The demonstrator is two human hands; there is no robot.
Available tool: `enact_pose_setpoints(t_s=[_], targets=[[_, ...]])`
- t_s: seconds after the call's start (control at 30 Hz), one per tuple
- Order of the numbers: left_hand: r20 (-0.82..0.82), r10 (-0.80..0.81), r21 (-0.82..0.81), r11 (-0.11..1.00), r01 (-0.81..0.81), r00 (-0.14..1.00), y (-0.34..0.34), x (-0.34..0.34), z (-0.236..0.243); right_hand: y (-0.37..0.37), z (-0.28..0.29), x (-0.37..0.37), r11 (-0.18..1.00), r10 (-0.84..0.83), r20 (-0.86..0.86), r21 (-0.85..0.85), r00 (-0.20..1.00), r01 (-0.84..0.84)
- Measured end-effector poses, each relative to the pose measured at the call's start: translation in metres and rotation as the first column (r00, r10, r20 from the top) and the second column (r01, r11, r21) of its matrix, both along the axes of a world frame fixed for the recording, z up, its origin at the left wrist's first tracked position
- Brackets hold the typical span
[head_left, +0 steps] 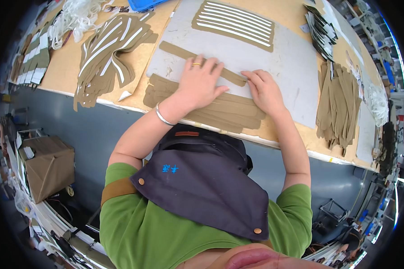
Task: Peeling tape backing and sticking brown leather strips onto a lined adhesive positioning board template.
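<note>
A single brown fabric strip (pixel 173 48) lies slantwise on the grey board (pixel 296 85). Across its middle rests my left hand (pixel 201 81), fingers spread and flat, pressing on the cloth. At the strip's right end, my right hand (pixel 265 92) pinches the tip between thumb and fingers. Just below, near the table's front edge, is a pile of plain brown strips (pixel 224 110), partly under my left hand and wrist. Beyond my hands, a row of brown strips with white bands (pixel 235 26) lies side by side at the far end of the board.
To the left sits a loose heap of brown strips with white bands (pixel 105 58), with white cords (pixel 76 20) behind it. On the right are a brown strip bundle (pixel 337 101) and dark green pieces (pixel 321 33). A brown box (pixel 47 163) stands left, below the table.
</note>
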State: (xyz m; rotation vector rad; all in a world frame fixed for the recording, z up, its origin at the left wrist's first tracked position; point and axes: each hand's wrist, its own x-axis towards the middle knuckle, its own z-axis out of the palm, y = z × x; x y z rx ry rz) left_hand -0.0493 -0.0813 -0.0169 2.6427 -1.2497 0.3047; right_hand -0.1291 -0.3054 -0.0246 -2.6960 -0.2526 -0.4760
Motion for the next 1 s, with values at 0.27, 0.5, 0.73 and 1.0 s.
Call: enact_pose_setpoints(t_s=[0.27, 0.5, 0.73, 1.0], targets=[[-0.068, -0.208, -0.059, 0.977, 0.204, 0.976, -0.019, -0.014, -0.011, -0.004, 0.002, -0.012, 0.993, -0.015, -0.053, -0.120, 0.998, 0.008], [-0.165, -0.227, -0.086, 0.973, 0.215, 0.960, -0.017, -0.009, -0.008, -0.017, -0.001, -0.016, 0.998, -0.054, -0.067, -0.045, 0.996, 0.051], [-0.229, -0.107, -0.157, 0.985, 0.072, 0.968, -0.026, 0.039, -0.003, 0.001, 0.011, -0.001, 0.937, -0.088, -0.187, 0.319, 0.978, 0.145], [-0.455, -0.292, -0.192, 0.955, 0.227, 0.841, -0.029, 0.048, -0.011, 0.017, 0.004, 0.018, 0.884, 0.011, -0.438, 0.425, 0.899, 0.196]])
